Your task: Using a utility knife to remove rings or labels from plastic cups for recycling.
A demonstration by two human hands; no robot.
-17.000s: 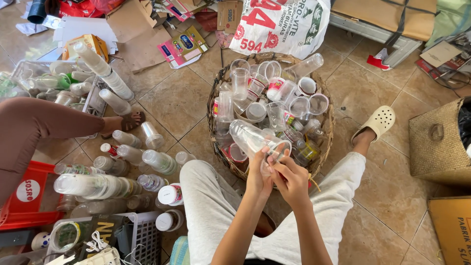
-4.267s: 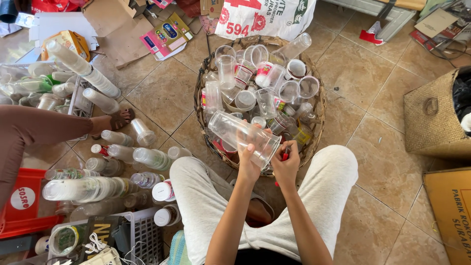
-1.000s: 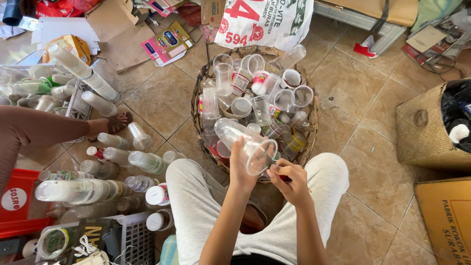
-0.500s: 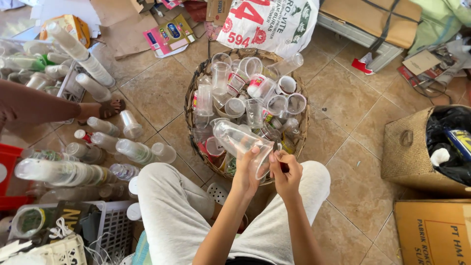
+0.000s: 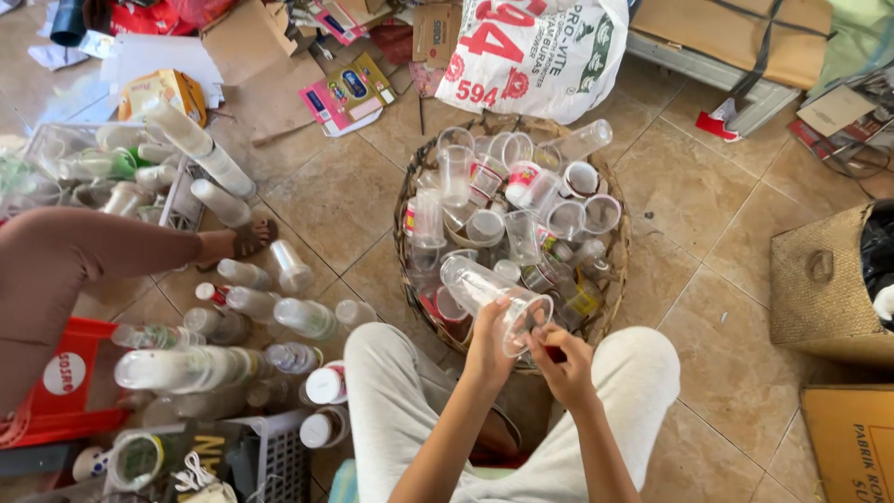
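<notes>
My left hand (image 5: 491,343) grips a stack of clear plastic cups (image 5: 484,287), held tilted with its open mouth toward me. My right hand (image 5: 564,361) sits at the rim of that stack, fingers pinched at its edge with something small and red between them. Both hands hover over the near edge of a round woven basket (image 5: 607,307) filled with several loose clear and printed plastic cups (image 5: 521,200). My knees in light trousers (image 5: 391,391) frame the basket on a tiled floor.
Stacks of nested cups (image 5: 186,368) lie on the floor at left beside another person's leg and sandalled foot (image 5: 247,240). A white printed sack (image 5: 540,51) lies beyond the basket, a woven bag (image 5: 824,289) at right, a red crate (image 5: 65,382) at far left.
Both hands and the cup stack keep the same pose over the basket's near edge. The view has shifted slightly to the left.
</notes>
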